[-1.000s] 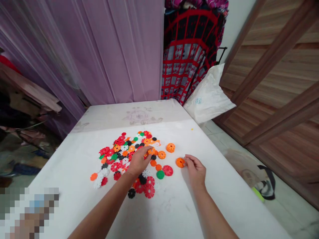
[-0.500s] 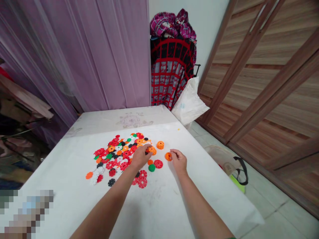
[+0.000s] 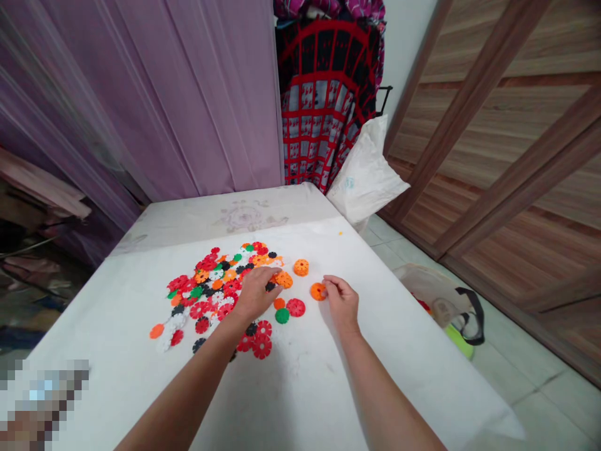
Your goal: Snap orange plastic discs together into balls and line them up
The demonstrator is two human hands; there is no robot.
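My left hand (image 3: 257, 293) is closed at the right edge of the pile, thumb and fingers pinching an orange notched disc (image 3: 284, 279). To its right, my right hand (image 3: 342, 304) has its thumb and fingertips closed on the edge of another orange disc (image 3: 317, 291), low over the white cloth. Between and beyond the hands stands a small stack of orange discs (image 3: 301, 267). Nearer to me lie a red disc (image 3: 295, 307), a green disc (image 3: 282, 316) and a small orange disc (image 3: 279, 303). Part of the pile is hidden behind my left hand and forearm.
A spread pile of red, white, black, green and orange discs (image 3: 198, 309) covers the table's left middle. The table (image 3: 300, 401) has a white cloth. A white bag (image 3: 364, 175) stands by its far right corner. A clear bag (image 3: 427, 282) is on the floor at right.
The view has tipped downward and come slightly closer. Both hands stay at their orange discs; the right hand's fingers have shifted a little on its disc.
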